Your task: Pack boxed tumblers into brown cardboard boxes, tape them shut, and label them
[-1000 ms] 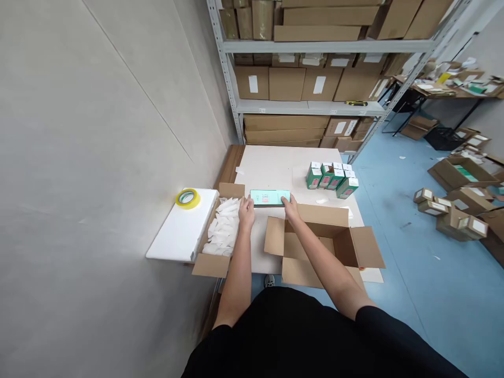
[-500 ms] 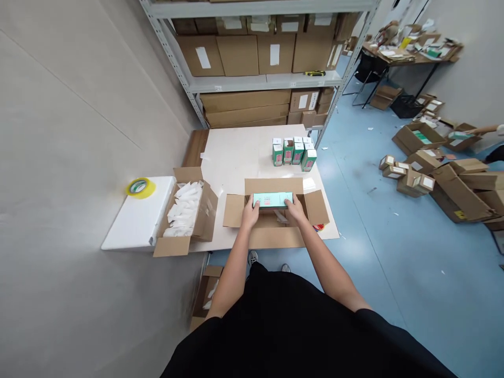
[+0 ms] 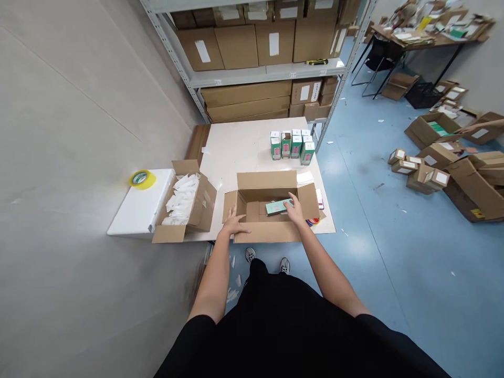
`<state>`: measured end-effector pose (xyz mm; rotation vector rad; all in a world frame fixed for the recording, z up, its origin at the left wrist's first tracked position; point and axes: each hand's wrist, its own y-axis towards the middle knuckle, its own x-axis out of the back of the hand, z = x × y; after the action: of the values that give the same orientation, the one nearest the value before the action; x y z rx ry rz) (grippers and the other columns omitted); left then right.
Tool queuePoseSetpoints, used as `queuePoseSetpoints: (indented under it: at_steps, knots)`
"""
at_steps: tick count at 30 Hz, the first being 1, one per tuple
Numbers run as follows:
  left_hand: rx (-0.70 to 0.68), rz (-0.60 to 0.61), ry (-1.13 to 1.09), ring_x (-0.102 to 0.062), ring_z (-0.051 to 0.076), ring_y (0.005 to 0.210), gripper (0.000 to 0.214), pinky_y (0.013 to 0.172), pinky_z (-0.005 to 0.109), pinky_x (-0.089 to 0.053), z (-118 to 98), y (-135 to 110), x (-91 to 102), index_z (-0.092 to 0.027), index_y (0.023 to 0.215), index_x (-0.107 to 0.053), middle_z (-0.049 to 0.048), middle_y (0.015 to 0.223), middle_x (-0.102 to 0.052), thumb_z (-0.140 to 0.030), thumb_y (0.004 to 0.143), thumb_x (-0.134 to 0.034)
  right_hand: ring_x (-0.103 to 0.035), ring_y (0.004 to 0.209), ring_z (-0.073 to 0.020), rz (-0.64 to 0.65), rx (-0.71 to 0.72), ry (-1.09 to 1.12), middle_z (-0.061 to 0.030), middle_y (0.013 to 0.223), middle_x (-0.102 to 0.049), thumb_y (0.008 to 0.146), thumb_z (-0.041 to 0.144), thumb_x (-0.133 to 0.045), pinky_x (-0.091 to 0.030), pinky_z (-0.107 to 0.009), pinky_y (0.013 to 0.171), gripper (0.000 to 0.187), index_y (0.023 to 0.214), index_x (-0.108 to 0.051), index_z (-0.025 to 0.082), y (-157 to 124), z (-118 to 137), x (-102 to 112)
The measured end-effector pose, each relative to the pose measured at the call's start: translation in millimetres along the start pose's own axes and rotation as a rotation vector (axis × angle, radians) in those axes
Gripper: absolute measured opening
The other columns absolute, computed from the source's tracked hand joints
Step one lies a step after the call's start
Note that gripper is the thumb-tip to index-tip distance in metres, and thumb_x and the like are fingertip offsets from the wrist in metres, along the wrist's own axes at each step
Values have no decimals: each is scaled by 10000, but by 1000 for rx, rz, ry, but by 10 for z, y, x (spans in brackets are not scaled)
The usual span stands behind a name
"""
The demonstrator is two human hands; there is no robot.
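Observation:
An open cardboard carton (image 3: 268,180) stands on the table in front of me, its flaps folded outward. Inside it, a slim mint-green box (image 3: 274,208) is tilted, its left end lower in the carton. My right hand (image 3: 294,210) grips this box at its right end, thumb and fingers around it. At the carton's front left corner lies my left hand (image 3: 233,224), fingers spread over the edge and front flap, holding nothing. Several green-and-white boxes (image 3: 296,147) stand upright in a group toward the back right of the table.
To the left, a carton (image 3: 207,207) holds white packets. Yellow tape (image 3: 142,179) lies on a white block (image 3: 136,212). Behind the table (image 3: 236,147) rises a shelf rack (image 3: 252,76) of boxes. Further cartons (image 3: 476,184) sit on the floor at right. A red-and-blue roll (image 3: 313,222) is partly hidden.
The mint-green box has gone from both hands above the carton down into it, held by my right hand alone. My left hand has moved left onto the carton's corner.

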<state>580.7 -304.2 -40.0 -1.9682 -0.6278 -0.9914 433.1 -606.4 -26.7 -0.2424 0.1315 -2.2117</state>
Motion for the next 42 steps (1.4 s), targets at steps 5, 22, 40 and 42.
queuePoseSetpoints:
  at_steps: [5,22,40,42]
  knots:
    - [30,-213,9,-89,443,1633,467,1286,525,-286,-107,-83,-249,-261,962,-846,-6,1784,-179,-630,681,-897,-520,1430,-317,49,-4,-24,-86,1568,-558,874,419,-619,-453,-488,1169,651,1506,-571,274,-109,86,-131]
    - [82,-527,-341,-107,450,1631,304,1341,551,-187,91,-777,-771,-197,824,-808,15,1793,-111,-501,836,-819,-499,1438,-313,219,209,-167,-99,1584,-534,870,413,-640,-438,-487,1170,614,1465,-608,265,-241,607,-1326]
    - [207,-807,-393,-171,459,1618,322,1262,603,-381,501,-1629,-1333,-187,697,-717,-2,1793,-88,-443,864,-818,-469,1496,-311,911,671,-569,-167,1567,-538,861,243,-721,-358,-495,1262,519,1373,-680,174,312,938,-3842]
    - [232,-820,-390,-168,463,1618,328,1260,626,-371,463,-1675,-1357,-188,690,-711,7,1791,-104,-444,864,-818,-485,1483,-309,1019,727,-636,-170,1564,-539,861,238,-729,-351,-486,1266,535,1388,-671,164,275,907,-4075]
